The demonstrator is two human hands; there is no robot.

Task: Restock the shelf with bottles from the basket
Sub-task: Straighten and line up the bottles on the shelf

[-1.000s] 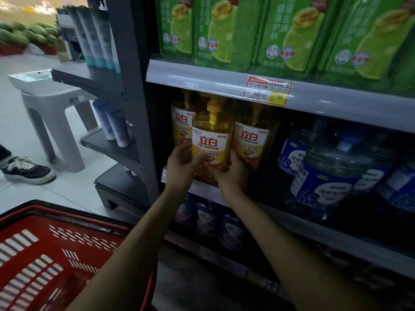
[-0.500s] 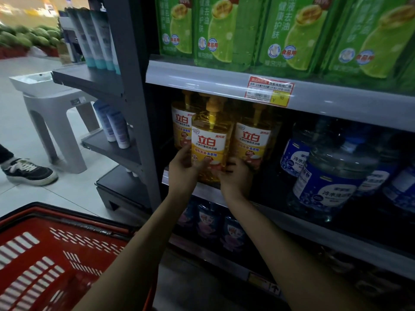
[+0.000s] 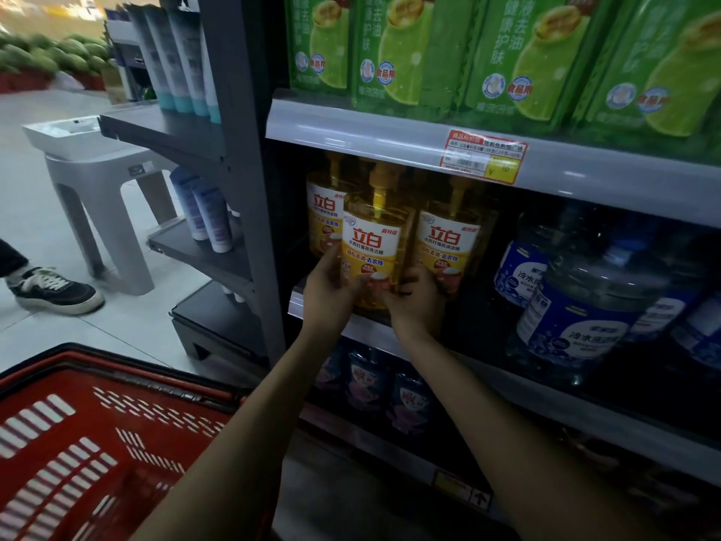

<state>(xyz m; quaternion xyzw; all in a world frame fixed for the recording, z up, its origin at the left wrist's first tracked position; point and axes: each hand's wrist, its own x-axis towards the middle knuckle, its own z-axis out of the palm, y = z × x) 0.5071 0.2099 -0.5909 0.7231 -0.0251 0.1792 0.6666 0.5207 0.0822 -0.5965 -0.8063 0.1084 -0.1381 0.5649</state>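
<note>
single head cam, wide-angle, looking forward and down, close to the shelf [image 3: 390,128], basket [image 3: 117,384] at lower left, no second view

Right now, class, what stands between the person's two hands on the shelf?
The front yellow pump bottle: the left hand and right hand grip its lower sides. The head view shows it.

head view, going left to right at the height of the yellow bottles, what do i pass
grey stool → white tubes → rear yellow bottle → held yellow bottle → right yellow bottle → blue-labelled water jugs
</note>
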